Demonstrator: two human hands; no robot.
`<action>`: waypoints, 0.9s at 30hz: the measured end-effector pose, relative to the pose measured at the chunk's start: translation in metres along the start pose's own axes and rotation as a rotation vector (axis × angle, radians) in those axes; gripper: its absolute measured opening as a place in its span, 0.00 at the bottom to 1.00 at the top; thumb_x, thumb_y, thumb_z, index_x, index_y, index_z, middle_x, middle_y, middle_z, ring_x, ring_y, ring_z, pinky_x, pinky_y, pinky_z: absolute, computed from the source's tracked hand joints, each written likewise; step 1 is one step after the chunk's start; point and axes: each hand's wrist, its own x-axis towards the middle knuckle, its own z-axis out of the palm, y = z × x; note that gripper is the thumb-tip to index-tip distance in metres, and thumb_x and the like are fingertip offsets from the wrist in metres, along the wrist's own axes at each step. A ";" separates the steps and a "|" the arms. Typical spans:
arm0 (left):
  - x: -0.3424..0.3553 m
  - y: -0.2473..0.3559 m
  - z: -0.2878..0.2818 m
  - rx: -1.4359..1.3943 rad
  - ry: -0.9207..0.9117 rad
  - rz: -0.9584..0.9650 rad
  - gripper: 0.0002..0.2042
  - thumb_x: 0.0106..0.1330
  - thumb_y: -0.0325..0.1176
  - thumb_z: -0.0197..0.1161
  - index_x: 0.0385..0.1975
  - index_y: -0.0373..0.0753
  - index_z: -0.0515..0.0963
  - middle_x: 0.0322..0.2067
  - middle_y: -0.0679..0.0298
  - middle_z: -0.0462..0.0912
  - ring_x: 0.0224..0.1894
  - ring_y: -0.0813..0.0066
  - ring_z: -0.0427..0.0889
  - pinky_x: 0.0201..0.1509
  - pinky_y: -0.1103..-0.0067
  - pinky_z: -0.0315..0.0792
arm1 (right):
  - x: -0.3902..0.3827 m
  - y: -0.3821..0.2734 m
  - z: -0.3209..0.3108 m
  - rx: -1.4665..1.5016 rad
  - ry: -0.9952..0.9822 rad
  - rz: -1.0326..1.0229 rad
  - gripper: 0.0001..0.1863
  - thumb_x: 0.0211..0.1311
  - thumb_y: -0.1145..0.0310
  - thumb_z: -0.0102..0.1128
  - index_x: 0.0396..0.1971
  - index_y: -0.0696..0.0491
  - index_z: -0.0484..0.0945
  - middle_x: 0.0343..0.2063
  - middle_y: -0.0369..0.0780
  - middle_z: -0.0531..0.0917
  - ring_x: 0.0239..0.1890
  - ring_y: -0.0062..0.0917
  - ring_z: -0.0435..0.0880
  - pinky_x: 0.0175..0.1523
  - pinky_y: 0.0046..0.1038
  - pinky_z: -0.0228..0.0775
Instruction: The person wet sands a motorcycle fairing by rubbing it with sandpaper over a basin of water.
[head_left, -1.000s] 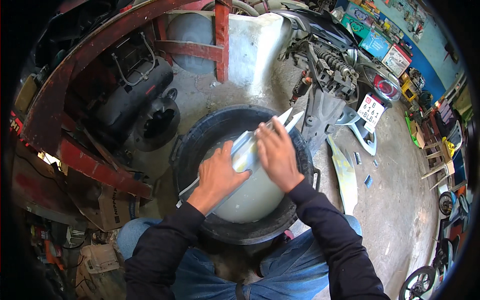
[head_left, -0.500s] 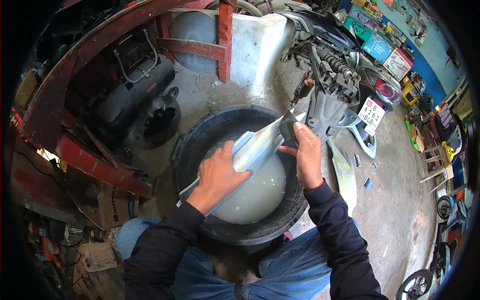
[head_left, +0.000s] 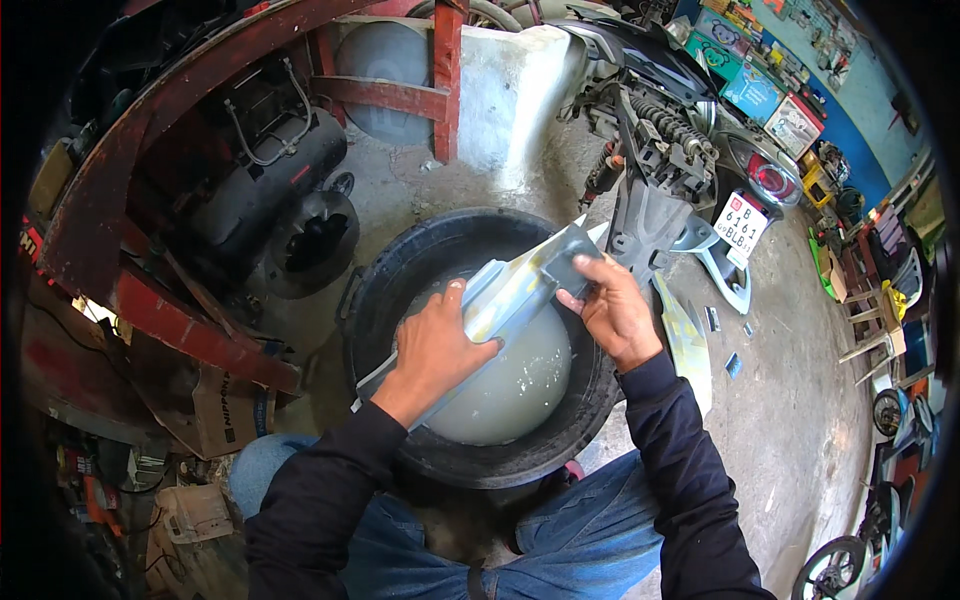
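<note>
My left hand (head_left: 438, 345) grips a long motorcycle body panel (head_left: 500, 305), fingers on its far edge and thumb on the near side. The panel is pale blue and white with yellowish patches, slanting up to the right above a large black tub (head_left: 480, 468). Cloudy whitish water (head_left: 495, 405) with small bubbles lies in the tub. Between the thumb and fingers of my right hand (head_left: 622, 315) is a dark grey piece of sandpaper (head_left: 566, 256), lying against the panel's upper right part. The panel's underside is hidden.
A partly stripped motorcycle (head_left: 665, 150) stands just beyond the tub, to the right. Another yellow-patched panel (head_left: 685, 340) lies by the tub's right side. To the left are a red frame (head_left: 200, 330) and a dark compressor tank (head_left: 265, 175). Small blue pieces (head_left: 733, 365) lie on the concrete floor.
My right hand has shifted slightly toward me, and the sandpaper now shows flatter on the panel. Bright bubbles have appeared on the water. My left hand keeps its hold.
</note>
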 end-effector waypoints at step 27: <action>0.001 -0.004 0.008 0.015 0.036 0.046 0.42 0.51 0.48 0.77 0.63 0.33 0.67 0.44 0.42 0.83 0.41 0.43 0.88 0.45 0.57 0.82 | -0.009 0.044 0.023 -1.567 0.009 -1.135 0.26 0.56 0.71 0.68 0.58 0.51 0.82 0.49 0.47 0.78 0.49 0.42 0.77 0.53 0.40 0.72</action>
